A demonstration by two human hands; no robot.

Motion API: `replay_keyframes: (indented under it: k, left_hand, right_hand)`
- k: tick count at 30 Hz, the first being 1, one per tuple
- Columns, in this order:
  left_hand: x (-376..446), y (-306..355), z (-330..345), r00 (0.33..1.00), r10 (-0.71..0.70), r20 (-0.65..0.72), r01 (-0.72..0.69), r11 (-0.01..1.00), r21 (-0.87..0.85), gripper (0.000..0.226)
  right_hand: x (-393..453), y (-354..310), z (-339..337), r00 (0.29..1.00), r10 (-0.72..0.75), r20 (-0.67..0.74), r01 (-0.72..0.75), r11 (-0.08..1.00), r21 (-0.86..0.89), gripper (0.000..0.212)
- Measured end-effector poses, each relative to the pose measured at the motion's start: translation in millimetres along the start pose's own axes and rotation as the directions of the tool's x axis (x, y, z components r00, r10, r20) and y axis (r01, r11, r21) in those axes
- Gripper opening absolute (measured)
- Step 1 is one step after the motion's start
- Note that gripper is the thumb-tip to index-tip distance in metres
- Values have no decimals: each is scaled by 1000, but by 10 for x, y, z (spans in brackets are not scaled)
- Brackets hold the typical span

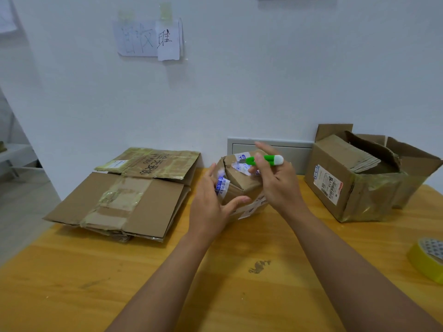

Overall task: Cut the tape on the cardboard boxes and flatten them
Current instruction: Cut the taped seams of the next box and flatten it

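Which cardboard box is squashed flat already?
The brown cardboard boxes on the left lie flat in a pile. The small taped box between the hands and the big open box on the right stand up.

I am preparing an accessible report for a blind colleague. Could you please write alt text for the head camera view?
A person's left hand steadies a small taped cardboard box on a wooden table while the right hand holds a green utility knife at its top. Flattened boxes lie left; an open box stands right.
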State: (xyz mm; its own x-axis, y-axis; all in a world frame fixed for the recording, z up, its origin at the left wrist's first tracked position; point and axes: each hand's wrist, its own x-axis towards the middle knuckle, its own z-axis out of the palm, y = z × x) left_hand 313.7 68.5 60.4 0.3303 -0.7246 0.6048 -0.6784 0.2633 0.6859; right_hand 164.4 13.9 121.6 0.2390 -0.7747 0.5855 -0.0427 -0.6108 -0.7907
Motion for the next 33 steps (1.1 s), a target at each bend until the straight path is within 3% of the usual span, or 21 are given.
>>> replay_keyframes:
  k: [4,6,9,12,16,19,22,24,25,27,29,31,33]
  left_hand:
    - [-15,-58,92,954,216,-209,-156,950,271,83]
    - [-41,-34,102,952,220,-212,-169,957,237,76]
    - [-78,8,110,984,92,-151,-69,986,153,76]
    - [-94,36,152,979,109,-175,-64,968,244,75]
    - [-82,71,125,965,199,-171,-150,953,264,53]
    - [-80,6,44,954,275,-123,-270,961,55,29]
    - [-46,-9,-83,976,147,-161,-171,975,-141,32]
    - [30,-57,-128,988,44,-149,-59,993,-103,28]
    - [81,-95,-141,997,-12,-70,9,998,-56,34]
    - [163,-172,-159,983,-115,143,114,993,20,68]
    - [193,-196,-150,955,-162,249,144,986,89,92]
    - [202,-169,-119,958,-170,230,138,980,145,89]
    - [210,-133,-95,976,-139,168,110,980,167,71]
  right_hand:
    - [-56,50,-18,990,-141,28,143,983,-116,29]
    - [-32,75,-21,989,-147,35,151,976,-156,29]
    - [-33,101,2,970,-219,108,244,893,-378,38]
    - [-34,116,26,962,-244,127,273,797,-539,36]
    - [9,116,18,979,-156,127,200,824,-530,43]
    - [39,156,-1,990,-64,130,118,875,-469,50]
    - [70,134,-41,985,28,169,46,907,-419,54]
    - [96,97,-75,975,51,216,46,906,-421,53]
    - [110,82,-94,969,64,237,45,903,-427,51]
    - [136,67,-143,954,120,276,18,893,-449,51]
    - [148,68,-203,938,168,302,-15,893,-450,46]
    - [140,86,-250,936,168,309,-25,908,-419,38]
    - [127,101,-274,942,160,296,-29,915,-402,38]
